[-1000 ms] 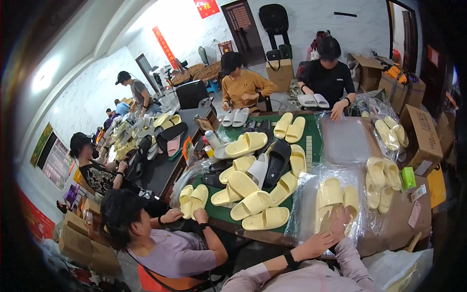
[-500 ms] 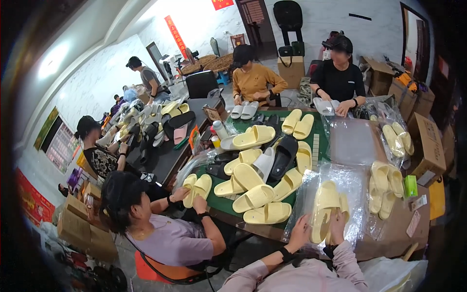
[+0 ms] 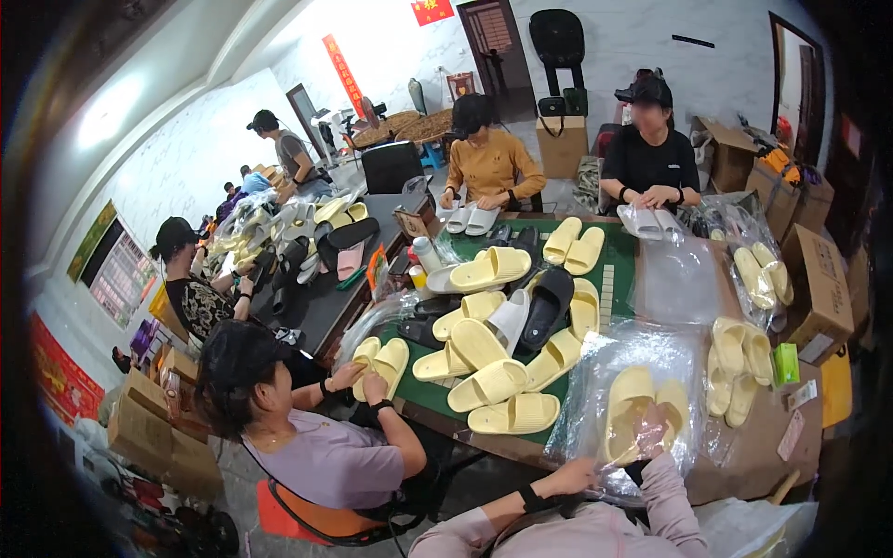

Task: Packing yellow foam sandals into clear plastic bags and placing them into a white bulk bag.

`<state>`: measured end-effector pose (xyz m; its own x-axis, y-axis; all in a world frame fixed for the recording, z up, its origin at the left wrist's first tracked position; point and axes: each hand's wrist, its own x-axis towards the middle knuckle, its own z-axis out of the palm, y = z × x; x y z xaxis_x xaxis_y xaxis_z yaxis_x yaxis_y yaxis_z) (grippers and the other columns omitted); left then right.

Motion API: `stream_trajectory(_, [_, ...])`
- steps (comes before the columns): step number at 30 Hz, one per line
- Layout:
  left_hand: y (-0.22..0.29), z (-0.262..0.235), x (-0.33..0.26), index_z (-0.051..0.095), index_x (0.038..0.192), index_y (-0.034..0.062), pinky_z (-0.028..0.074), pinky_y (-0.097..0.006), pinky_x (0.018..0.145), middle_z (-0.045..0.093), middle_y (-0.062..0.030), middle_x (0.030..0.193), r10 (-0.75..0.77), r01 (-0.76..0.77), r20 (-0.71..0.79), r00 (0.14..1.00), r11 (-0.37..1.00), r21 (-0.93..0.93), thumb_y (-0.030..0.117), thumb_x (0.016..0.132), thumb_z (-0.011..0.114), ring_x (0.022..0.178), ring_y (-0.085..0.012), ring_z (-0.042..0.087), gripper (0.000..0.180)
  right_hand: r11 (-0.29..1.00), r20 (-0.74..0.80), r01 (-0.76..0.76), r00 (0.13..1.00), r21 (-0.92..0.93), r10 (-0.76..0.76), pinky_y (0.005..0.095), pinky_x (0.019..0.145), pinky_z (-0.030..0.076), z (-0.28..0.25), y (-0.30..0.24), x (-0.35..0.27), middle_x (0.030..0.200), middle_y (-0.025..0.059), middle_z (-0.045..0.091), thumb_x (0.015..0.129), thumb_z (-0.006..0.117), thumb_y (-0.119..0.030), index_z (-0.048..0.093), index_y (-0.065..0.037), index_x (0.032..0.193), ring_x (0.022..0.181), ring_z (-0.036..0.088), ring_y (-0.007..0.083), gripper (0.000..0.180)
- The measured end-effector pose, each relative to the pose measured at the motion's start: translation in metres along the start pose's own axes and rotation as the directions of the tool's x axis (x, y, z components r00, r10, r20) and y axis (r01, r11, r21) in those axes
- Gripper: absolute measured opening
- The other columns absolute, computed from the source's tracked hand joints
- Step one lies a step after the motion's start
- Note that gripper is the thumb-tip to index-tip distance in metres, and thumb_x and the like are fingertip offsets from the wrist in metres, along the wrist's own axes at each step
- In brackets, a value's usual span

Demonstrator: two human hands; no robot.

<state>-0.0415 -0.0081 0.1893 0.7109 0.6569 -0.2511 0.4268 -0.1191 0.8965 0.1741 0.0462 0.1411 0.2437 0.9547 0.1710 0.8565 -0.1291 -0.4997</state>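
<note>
A pair of pale yellow slippers (image 3: 630, 402) lies side by side on a clear plastic bag or inside it; glare on the film hides which. My right hand (image 3: 650, 431) is closed at the inner edges of the pair, near the heel ends, its fingertips partly hidden. Left of the heels, my left hand (image 3: 579, 476) is closed at the near edge of the clear plastic bag (image 3: 581, 409). Left of the bag, several loose yellow slippers (image 3: 513, 415) are heaped with a white one (image 3: 509, 319) and a black one (image 3: 548, 307).
More bagged yellow slippers (image 3: 740, 363) lie to my right, beside a green box (image 3: 786, 364). Flat clear bags (image 3: 684, 279) are stacked beyond. A person in a lilac top (image 3: 326, 456) sits close on my left, handling yellow slippers. Two others work across the table. Cardboard boxes (image 3: 814, 288) stand at right.
My left hand has moved from the slipper's side down to the bag's near edge. The two slippers now lie flatter and farther apart. My right hand stays between them.
</note>
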Motion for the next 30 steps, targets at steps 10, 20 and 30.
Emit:
stream_trajectory(10, [0.070,-0.030,0.030,0.047,0.124,-0.0056,0.042,-0.027,0.088,0.061,-0.0071,0.106,0.075,-0.163,-0.156,0.985,0.707,-0.688,0.011,0.093,0.049,0.091,-0.0128,0.057,0.035,0.929,-0.097,-0.042,0.992,0.369,0.084,0.0400,0.087,0.042,-0.165,-0.095,0.009,0.105,0.0181,0.061,0.081,0.059,-0.015,0.063,-0.001,0.101,0.099,0.056,0.0330,0.025])
stream_trajectory(20, [0.075,-0.034,0.020,0.051,0.122,-0.0022,0.043,-0.028,0.085,0.063,-0.0066,0.095,0.084,-0.176,-0.166,0.982,0.714,-0.678,0.014,0.092,0.051,0.090,-0.0122,0.058,0.034,0.902,0.227,0.102,0.950,0.419,-0.213,0.0367,0.086,0.043,-0.145,-0.054,0.013,0.112,0.0162,0.057,0.072,0.072,-0.022,0.054,-0.003,0.119,0.098,0.056,0.0298,0.053])
stream_trajectory(30, [0.061,-0.042,0.013,0.048,0.123,-0.0042,0.043,-0.027,0.087,0.060,-0.0076,0.104,-0.002,-0.220,-0.257,0.966,0.513,-0.830,0.013,0.091,0.053,0.094,-0.0135,0.057,0.037,0.873,0.314,0.374,0.827,0.312,-0.466,0.0414,0.096,0.037,-0.134,-0.089,-0.012,0.133,0.0231,0.038,0.060,0.081,-0.034,0.043,-0.004,0.130,0.121,0.040,0.0366,0.085])
